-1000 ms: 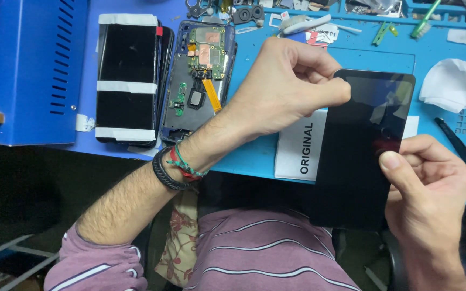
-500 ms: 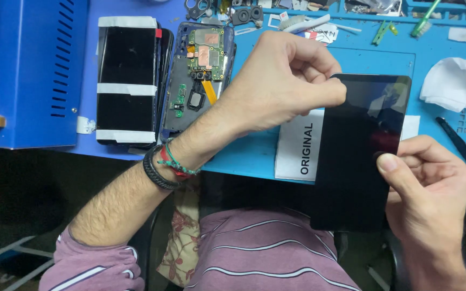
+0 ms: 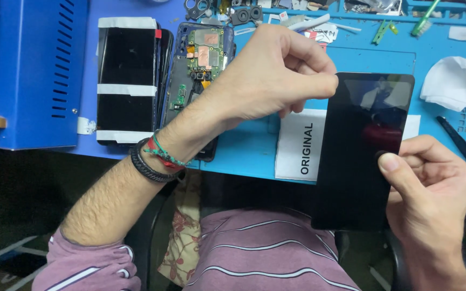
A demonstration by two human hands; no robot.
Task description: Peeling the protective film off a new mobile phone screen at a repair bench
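With the right hand (image 3: 432, 183) gripping the black phone screen (image 3: 360, 156), the left hand (image 3: 268, 75) pinched its top corner, seemingly peeling film, which would need a slow pull.

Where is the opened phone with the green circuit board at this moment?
In the head view, the opened phone lies on the blue mat, upper centre-left, between the taped black screens and the left hand, whose wrist partly covers it.

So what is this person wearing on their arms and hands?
Both hands are bare, no gloves or rings visible. The left hand has a black braided bracelet plus red and green thread bands on the wrist. A mauve sleeve with white stripes is pushed up. The right hand has a bare wrist.
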